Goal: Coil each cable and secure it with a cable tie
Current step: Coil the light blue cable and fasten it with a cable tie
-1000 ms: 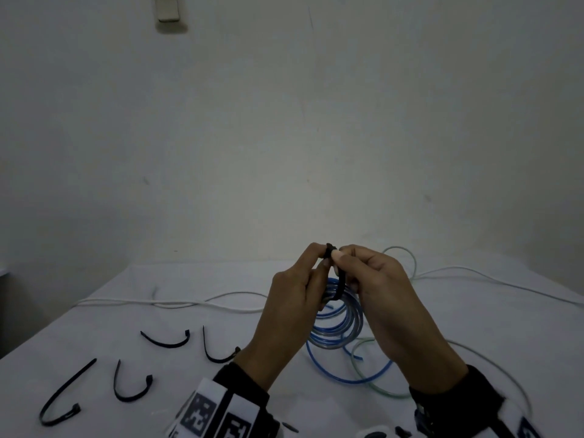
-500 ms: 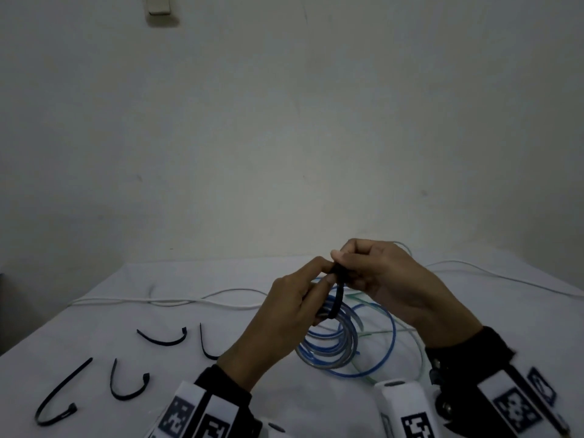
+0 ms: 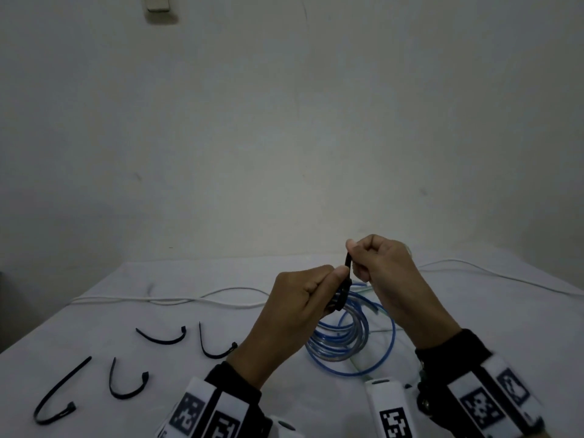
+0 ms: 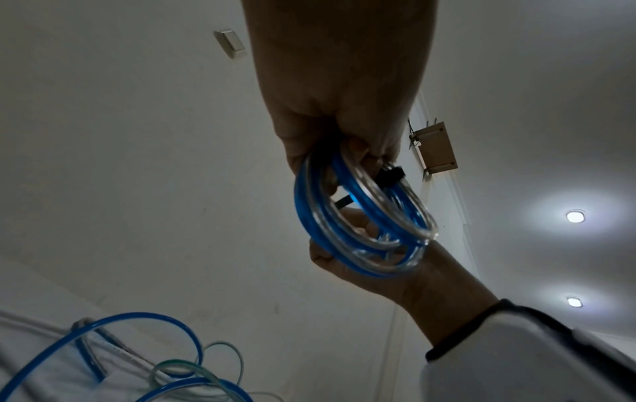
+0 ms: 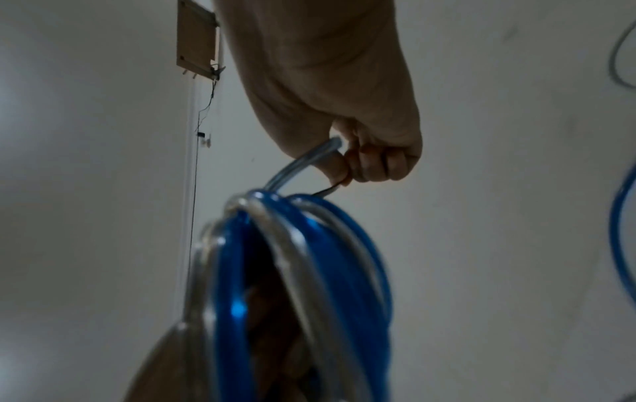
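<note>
Left grip (image 3: 311,290) pinched the blue coil (image 3: 339,335) together with the head end of the black cable tie (image 3: 344,290), fingers curled round both, held up above the bench (image 3: 132,314). Right grip (image 3: 377,263) pinched the tie's free tail just above, thumb and forefinger closed on it. Tie ran near upright, looped round the bundle; its tail lay up and right of the left hand, so right hand was nearer for the tightening pull. Coil hung below both hands. Four spare ties (image 3: 161,336) lay left on the bench; loose blue and clear cable (image 3: 384,352) lay beneath.
</note>
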